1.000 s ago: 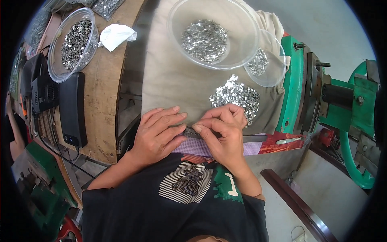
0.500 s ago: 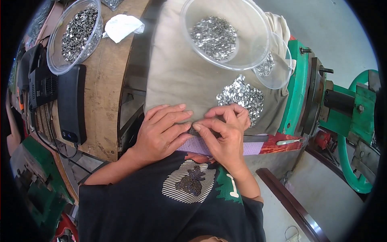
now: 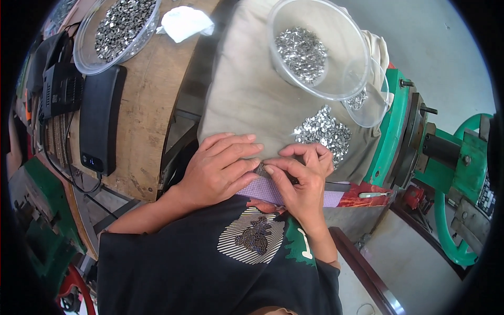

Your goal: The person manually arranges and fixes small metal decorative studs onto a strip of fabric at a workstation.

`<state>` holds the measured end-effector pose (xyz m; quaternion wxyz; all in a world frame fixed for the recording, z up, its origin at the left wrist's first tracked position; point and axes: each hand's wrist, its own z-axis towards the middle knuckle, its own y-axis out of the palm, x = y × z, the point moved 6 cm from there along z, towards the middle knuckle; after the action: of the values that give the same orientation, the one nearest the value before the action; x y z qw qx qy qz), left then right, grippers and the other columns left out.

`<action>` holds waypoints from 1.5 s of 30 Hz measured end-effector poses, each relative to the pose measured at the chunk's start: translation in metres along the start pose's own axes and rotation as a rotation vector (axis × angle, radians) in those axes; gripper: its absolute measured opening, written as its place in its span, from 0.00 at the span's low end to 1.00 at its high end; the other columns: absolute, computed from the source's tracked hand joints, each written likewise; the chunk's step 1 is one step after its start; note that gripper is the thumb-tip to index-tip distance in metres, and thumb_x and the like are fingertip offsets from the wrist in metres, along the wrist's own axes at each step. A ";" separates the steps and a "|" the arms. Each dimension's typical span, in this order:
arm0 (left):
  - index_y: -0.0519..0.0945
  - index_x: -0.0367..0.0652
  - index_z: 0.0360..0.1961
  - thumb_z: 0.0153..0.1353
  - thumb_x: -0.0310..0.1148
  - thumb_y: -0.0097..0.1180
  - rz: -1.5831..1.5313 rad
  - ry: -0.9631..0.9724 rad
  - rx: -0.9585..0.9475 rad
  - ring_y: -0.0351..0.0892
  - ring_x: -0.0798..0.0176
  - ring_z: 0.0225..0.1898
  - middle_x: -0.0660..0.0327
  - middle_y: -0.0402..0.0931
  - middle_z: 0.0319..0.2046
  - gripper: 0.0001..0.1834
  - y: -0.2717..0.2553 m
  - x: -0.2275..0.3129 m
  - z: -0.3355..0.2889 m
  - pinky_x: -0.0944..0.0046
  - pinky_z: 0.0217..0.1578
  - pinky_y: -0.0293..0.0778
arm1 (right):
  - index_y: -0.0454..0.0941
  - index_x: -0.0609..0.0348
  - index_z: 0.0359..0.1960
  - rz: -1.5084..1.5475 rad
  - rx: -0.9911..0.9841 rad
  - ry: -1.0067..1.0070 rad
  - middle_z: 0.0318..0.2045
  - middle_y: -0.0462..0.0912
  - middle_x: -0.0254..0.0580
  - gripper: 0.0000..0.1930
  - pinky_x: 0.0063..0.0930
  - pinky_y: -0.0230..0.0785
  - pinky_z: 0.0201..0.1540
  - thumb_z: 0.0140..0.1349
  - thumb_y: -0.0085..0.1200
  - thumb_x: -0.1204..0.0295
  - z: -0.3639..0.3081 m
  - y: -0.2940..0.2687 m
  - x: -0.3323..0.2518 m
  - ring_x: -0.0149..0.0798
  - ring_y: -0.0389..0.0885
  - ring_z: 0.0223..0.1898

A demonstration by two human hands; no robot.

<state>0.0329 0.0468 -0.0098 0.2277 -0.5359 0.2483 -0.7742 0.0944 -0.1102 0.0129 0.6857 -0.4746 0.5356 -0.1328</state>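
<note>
At the near edge of the beige cloth [image 3: 236, 94], my hands meet, fingertips almost touching. Fingers of my left hand [image 3: 218, 165] lie slightly bent along the cloth, thumb and forefinger closed at a small dark spot. My right hand [image 3: 305, 181] pinches with thumb and forefinger at that same spot, its other fingers curled. What sits between the fingertips is too small and covered to name. Just beyond my right hand spreads a loose pile of small shiny metal pieces [image 3: 328, 134]. Purple textured fabric [image 3: 262, 190] shows beneath my hands.
A clear plastic bowl [image 3: 346, 86] of metal pieces stands on the cloth, beside a smaller clear dish [image 3: 375, 113]. On the wooden table [image 3: 142, 100] at left are another filled bowl [image 3: 81, 55], white crumpled tissue [image 3: 185, 23] and a black device [image 3: 102, 121]. Green machinery [image 3: 386, 142] borders the right.
The view has shifted, so the bowls and table appear farther right. My hands stay together at the cloth's near edge, with only slight finger movement.
</note>
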 end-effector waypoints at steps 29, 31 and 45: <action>0.84 0.43 0.38 0.52 0.34 0.69 0.008 -0.011 -0.007 0.77 0.58 0.59 0.63 0.81 0.52 0.13 0.000 0.000 0.000 0.53 0.58 0.69 | 0.89 0.45 0.30 -0.074 -0.049 0.047 0.37 0.78 0.25 0.07 0.42 0.49 0.58 0.50 0.71 0.63 -0.001 -0.012 0.004 0.41 0.67 0.50; 0.84 0.44 0.38 0.52 0.34 0.69 0.007 -0.011 -0.006 0.77 0.58 0.59 0.63 0.81 0.52 0.13 0.000 0.000 0.001 0.53 0.58 0.69 | 0.89 0.45 0.30 -0.067 -0.048 0.042 0.37 0.78 0.25 0.07 0.41 0.49 0.57 0.50 0.71 0.63 0.000 -0.012 0.005 0.41 0.67 0.49; 0.85 0.45 0.38 0.51 0.35 0.71 0.022 -0.014 -0.003 0.78 0.58 0.58 0.63 0.82 0.51 0.13 0.002 -0.001 0.001 0.53 0.58 0.69 | 0.90 0.46 0.30 -0.051 -0.065 0.077 0.36 0.77 0.23 0.08 0.38 0.49 0.56 0.49 0.72 0.64 -0.001 -0.017 0.011 0.37 0.66 0.48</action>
<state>0.0342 0.0460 -0.0111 0.2371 -0.5388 0.2537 -0.7675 0.1035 -0.1265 0.0200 0.6453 -0.5047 0.5533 -0.1508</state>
